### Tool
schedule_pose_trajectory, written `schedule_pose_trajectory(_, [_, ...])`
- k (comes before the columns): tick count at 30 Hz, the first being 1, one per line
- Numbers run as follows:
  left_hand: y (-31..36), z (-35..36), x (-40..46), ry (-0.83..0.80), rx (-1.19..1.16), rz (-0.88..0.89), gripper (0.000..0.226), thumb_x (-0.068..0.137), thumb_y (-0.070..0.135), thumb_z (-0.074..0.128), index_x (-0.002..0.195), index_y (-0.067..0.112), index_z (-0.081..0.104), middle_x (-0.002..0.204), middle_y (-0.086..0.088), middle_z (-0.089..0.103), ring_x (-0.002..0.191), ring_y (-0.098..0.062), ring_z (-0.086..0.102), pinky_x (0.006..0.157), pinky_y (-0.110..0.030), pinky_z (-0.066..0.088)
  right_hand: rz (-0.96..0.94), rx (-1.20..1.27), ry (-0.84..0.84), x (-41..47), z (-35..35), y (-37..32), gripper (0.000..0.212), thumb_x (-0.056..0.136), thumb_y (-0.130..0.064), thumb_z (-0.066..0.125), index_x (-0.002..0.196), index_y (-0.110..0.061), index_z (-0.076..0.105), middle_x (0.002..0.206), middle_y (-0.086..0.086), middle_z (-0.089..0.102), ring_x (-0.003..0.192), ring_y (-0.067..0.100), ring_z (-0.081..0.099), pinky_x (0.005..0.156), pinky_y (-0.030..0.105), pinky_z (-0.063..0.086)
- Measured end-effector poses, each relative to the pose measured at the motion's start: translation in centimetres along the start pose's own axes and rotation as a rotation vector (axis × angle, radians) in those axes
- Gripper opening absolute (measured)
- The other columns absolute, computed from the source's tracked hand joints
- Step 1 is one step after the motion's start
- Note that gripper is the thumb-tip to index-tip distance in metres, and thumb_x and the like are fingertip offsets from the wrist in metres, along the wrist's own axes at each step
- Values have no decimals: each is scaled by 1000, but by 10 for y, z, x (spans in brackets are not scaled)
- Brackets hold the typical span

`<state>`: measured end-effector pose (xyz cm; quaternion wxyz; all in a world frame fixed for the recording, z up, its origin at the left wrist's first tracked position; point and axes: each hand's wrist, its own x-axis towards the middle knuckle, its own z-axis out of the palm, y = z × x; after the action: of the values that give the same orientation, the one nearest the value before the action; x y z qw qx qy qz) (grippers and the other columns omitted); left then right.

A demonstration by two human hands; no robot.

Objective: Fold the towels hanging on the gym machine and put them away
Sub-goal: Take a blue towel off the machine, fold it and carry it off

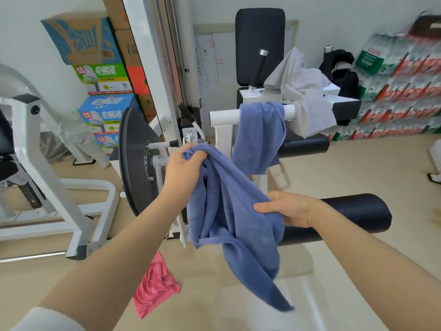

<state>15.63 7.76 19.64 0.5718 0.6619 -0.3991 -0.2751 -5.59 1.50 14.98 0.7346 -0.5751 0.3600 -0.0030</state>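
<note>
- Between the two raised hands, a blue towel (229, 211) hung bunched and unfolded in front of the gym machine (224, 137); it seemed to be held up in the air so its edges could be found before folding.
- The left hand (183, 168) gripped the towel's upper end, fingers curled tight around a gathered wad of cloth, probably to take the weight.
- The right hand (286, 207) held a lower fold, thumb on top and fingers tucked beneath the fabric, as if feeling along for a corner.
- The towel's free tail drooped down past both forearms, clear of the floor as far as could be told.
- A second blue towel (260, 137) was draped over the machine's white bar (224, 114), with a white towel (303, 91) heaped just beside it; both looked to be awaiting their turn.
- A pink cloth (152, 290) lay crumpled on the floor near the left forearm; whether dropped or set there could not be told.
</note>
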Motion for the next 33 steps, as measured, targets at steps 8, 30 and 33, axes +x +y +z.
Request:
schedule_pose_trajectory(8, [-9, 26, -21, -716, 609, 154, 67, 83, 21, 64, 139, 28, 28, 64, 13, 49, 54, 2, 49, 54, -8, 39, -165, -224, 253, 4, -3, -6, 18, 92, -33, 54, 92, -19, 67, 99, 6, 71, 98, 18, 66, 89, 32, 51])
schedule_pose_trajectory(30, [-20, 96, 12, 2, -137, -719, 17, 90, 16, 51, 77, 5, 56, 59, -11, 55, 60, -24, 49, 62, -30, 43, -43, -346, 483, -51, -130, -2, 19, 96, -22, 46, 87, -7, 54, 75, 9, 49, 66, 19, 44, 58, 26, 34])
schedule_pose_trajectory(33, [-10, 112, -1, -102, -225, -657, 16, 78, 7, 52, 64, 12, 46, 46, -7, 49, 51, -20, 45, 51, -26, 36, -109, -98, 509, -50, -121, -5, 10, 93, -22, 54, 101, -16, 56, 91, 6, 59, 79, 20, 53, 64, 29, 41])
